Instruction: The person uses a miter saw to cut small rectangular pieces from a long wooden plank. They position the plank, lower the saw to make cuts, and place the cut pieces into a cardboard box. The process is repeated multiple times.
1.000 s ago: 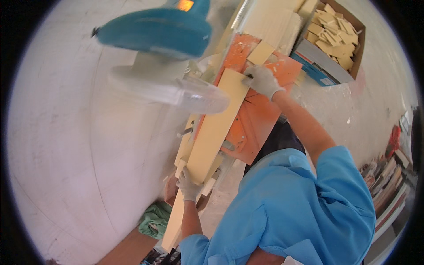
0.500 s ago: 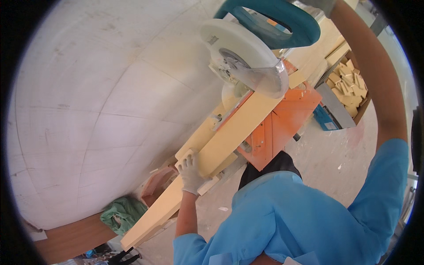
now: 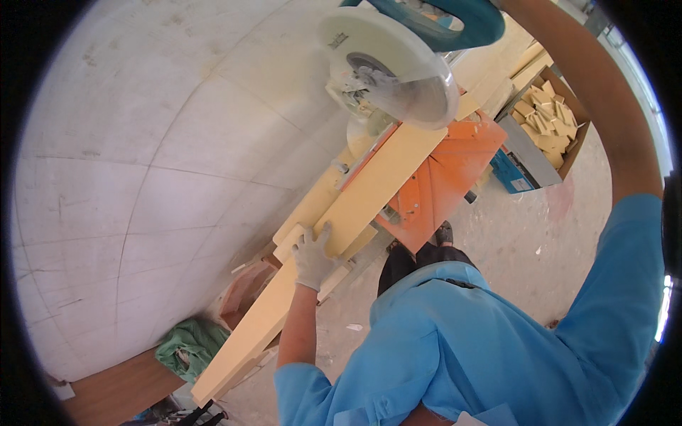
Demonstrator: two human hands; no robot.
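Observation:
A long pale yellow board (image 3: 383, 174) lies across the orange base (image 3: 455, 167) of a mitre saw and runs down to the lower left. My left hand (image 3: 312, 261), in a pale glove, grips this board left of the saw, fingers over its far edge. Above the board is the saw head, with a cream blade guard (image 3: 376, 42), a clear cover (image 3: 430, 89) and a teal handle (image 3: 476, 25). The blade's lower edge is hidden. My right arm (image 3: 604, 99) reaches up toward the handle; its hand is past the top edge.
A carton (image 3: 529, 170) holding several wood offcuts (image 3: 547, 121) stands on the floor beyond the saw. The pale wall (image 3: 192, 142) runs along the left. Green cloth (image 3: 186, 348) and a brown panel (image 3: 121, 387) lie at the lower left.
The view has shifted, so the saw and carton sit higher, and my right hand has slipped out at the top. My left hand stays on the board, its thumb now more spread.

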